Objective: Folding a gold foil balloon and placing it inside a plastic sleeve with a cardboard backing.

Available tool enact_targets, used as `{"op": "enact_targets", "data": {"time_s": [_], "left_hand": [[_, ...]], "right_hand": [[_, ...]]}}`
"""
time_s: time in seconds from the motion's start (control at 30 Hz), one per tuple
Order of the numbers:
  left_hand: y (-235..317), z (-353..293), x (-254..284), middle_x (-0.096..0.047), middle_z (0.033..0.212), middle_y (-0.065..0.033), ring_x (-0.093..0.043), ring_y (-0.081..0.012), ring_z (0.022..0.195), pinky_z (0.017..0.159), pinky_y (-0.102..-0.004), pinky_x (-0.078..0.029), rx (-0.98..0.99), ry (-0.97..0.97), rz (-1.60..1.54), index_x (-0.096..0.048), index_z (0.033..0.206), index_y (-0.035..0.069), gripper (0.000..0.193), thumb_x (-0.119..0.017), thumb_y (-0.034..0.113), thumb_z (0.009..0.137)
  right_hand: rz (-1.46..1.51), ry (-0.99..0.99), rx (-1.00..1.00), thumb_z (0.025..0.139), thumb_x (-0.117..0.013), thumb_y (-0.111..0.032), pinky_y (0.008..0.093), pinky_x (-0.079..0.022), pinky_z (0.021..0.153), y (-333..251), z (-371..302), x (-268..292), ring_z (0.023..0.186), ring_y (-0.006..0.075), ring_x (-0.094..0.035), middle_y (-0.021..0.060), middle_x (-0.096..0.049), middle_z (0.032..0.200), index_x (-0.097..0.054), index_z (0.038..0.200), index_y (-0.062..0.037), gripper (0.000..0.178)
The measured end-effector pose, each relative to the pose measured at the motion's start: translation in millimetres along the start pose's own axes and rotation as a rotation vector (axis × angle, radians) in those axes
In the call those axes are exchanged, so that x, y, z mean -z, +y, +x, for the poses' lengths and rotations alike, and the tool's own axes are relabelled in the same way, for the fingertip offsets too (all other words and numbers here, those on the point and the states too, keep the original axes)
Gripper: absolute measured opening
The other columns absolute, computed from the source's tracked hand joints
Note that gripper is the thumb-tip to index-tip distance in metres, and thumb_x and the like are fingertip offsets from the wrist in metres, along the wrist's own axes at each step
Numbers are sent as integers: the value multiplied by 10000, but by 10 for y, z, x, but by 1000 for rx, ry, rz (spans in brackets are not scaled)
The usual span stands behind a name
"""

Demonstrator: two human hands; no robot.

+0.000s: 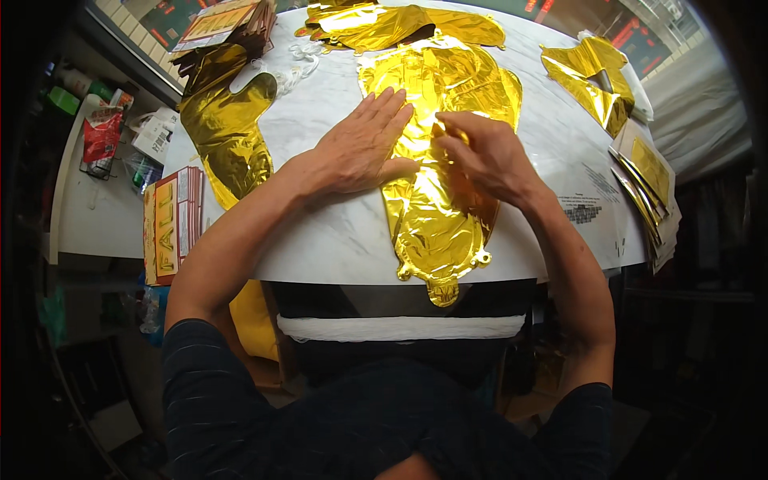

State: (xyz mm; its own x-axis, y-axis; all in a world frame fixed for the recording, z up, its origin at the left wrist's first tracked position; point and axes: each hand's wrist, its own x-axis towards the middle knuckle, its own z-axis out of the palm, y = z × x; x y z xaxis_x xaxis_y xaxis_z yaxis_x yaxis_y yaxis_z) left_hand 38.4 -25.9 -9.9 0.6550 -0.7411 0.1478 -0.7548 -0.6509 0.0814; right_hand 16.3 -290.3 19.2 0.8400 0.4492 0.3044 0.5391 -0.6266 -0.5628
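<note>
A flat gold foil balloon (448,212) lies on the white marbled table in front of me, its tabbed lower end hanging over the near edge. My left hand (364,144) rests on its left side with the palm down and fingers stretched out. Over the balloon's middle, my right hand (488,156) is closed, fingers curled and thumb drawn toward the index finger. Whatever those fingers hold, if anything, is hidden from me. Creases and bright glare cover the foil between the two hands.
More gold foil balloons lie at the left (228,120), far edge (400,28) and right (588,76). White string (296,68) is heaped at the far left. Printed card packs (172,224) stand at the left edge; flat packets (644,180) overhang the right. White strands (400,328) stretch below the near edge.
</note>
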Motion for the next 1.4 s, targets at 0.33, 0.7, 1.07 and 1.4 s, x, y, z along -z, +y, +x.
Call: {"op": "enact_targets", "data": {"time_s": [0.33,0.7,1.07,1.4], "left_hand": [[56,23,-1,-294,1624,-352,-228,-467,1554,1286,-511,-165,-7,40,-50,-369,1572,-25,837,-513,586,1020],[84,-33,38,-258,1627,-360,-207,-485,1552,1289,-513,-165,5,68,-98,-353,1555,-52,863,-524,603,1018],[65,-55,-36,-319,1602,-352,-254,-473,1540,1287,-502,-181,-3,161,-129,-402,1537,-59,848,-512,608,1025],[65,-39,-15,-311,1605,-350,-243,-479,1543,1289,-508,-170,0,138,-108,-386,1548,-51,859,-485,625,1028]], "right_hand": [[-98,62,-725,839,-852,-399,323,-428,540,1220,421,673,567,99,-529,41,-651,681,-795,854,6,410],[94,-13,-943,850,-865,-461,347,-577,608,971,1070,720,733,203,-732,141,-735,855,-760,912,40,516],[-25,-162,-705,790,-767,-175,302,-364,415,625,1479,647,464,110,-475,8,-573,597,-606,616,-77,257],[-140,-372,-573,850,-664,-114,393,-629,538,-265,1883,151,664,290,-774,200,-730,781,-689,813,103,221]]}}
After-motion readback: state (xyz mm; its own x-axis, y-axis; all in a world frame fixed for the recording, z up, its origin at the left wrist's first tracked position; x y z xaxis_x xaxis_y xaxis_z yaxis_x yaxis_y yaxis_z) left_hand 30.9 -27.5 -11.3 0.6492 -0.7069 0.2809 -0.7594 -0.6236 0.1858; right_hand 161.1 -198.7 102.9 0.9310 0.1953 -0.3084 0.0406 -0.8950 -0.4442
